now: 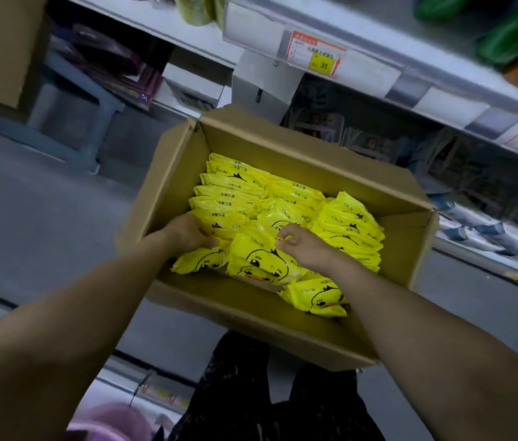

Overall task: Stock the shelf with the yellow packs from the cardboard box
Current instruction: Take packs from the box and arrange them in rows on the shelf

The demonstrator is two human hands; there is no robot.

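We look down into an open brown cardboard box on a grey floor, its flaps folded outward. A white metal shelf edge runs across the top right, just beyond the box, and carries a red and yellow price tag. Blurred goods fill the shelf level below it. Dark trousers show beneath the box's near wall, and both our bare forearms cross over that wall.

Bright yellow plastic packs printed with a cartoon duck fill the bottom of the box, some stacked on edge in rows and some lying loose at the front.

Our left hand reaches in at the left. Its fingers curl down over the top edge of the front-left pack, with the tips hidden among the wrappers. Our right hand rests at the centre, fingers bent, thumb and forefinger pinching the upper edge of the middle duck-face pack.
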